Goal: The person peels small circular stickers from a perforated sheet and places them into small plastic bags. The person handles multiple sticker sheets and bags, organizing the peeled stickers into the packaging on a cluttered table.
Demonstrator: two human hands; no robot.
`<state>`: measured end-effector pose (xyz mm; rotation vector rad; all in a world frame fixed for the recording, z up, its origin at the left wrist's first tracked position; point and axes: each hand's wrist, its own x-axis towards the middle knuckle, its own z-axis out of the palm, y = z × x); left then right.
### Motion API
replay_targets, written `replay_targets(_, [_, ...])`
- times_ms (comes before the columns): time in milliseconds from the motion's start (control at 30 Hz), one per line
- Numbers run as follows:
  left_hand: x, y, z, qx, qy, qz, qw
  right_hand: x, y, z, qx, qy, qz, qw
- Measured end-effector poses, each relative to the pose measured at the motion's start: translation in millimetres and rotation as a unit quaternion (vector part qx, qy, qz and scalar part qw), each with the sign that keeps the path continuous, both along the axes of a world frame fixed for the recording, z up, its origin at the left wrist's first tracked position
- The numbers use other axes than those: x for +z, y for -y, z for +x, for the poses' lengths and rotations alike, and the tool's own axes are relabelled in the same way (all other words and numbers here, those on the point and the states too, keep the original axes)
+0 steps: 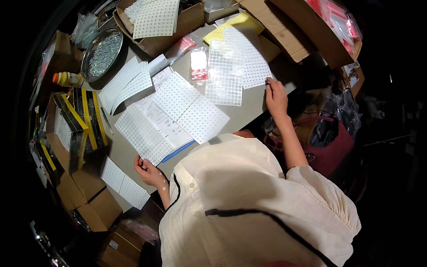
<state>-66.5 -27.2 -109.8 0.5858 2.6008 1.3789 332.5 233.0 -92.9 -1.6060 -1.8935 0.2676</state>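
My left hand (151,174) is at the table's near edge, fingers curled beside the lower corner of a sheet of round clear stickers (143,135); whether it pinches anything is too small to tell. Small round white dots run along that wrist. To the right, my right hand (276,99) has its fingers drawn together at the corner of a white sheet of small printed labels (255,66); what is between the fingertips is hidden. Two more label sheets (202,122) lie in the middle, over printed papers (153,113) and a blue board (178,151). Another round-sticker sheet (224,82) lies farther back.
A metal bowl of screws (104,55), a yellow bottle (69,79) and a taped carton (84,115) line the left. A pen (106,121) lies beside curled label sheets (126,82). Cardboard boxes (284,26) stand at the back; a dark red bag (331,147) is at right.
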Motion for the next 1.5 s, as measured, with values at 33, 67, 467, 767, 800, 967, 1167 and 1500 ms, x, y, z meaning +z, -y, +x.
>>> replay_targets(33, [1, -1, -1, 0.000, -0.005, -0.006, 1.000, 0, 0, 7, -0.002, 0.023, -0.002, 1.000])
replay_targets(67, [2, -1, -1, 0.001, -0.011, -0.012, 1.000, 0, 0, 14, -0.005, 0.045, -0.004, 0.999])
replay_targets(467, [-1, 0, -2, -0.007, -0.025, 0.004, 1.000, 2, -11, 12, -0.019, 0.123, -0.025, 0.992])
replay_targets(767, [-4, 1, -3, -0.003, -0.038, 0.006, 0.999, 4, -23, 6, -0.011, 0.157, -0.061, 0.986])
replay_targets(800, [-6, 2, -4, -0.006, -0.037, 0.018, 0.999, 2, -23, 8, -0.011, 0.160, -0.056, 0.986])
replay_targets(967, [-4, 0, -2, -0.003, -0.028, 0.022, 0.999, 11, -28, 0, -0.023, 0.171, -0.055, 0.983])
replay_targets(1167, [-6, 2, -4, -0.005, -0.032, 0.027, 0.999, 7, -37, -2, -0.027, 0.186, -0.062, 0.980])
replay_targets(1500, [-1, 1, -2, 0.006, -0.011, 0.020, 1.000, 10, -47, -8, -0.028, 0.210, -0.096, 0.973])
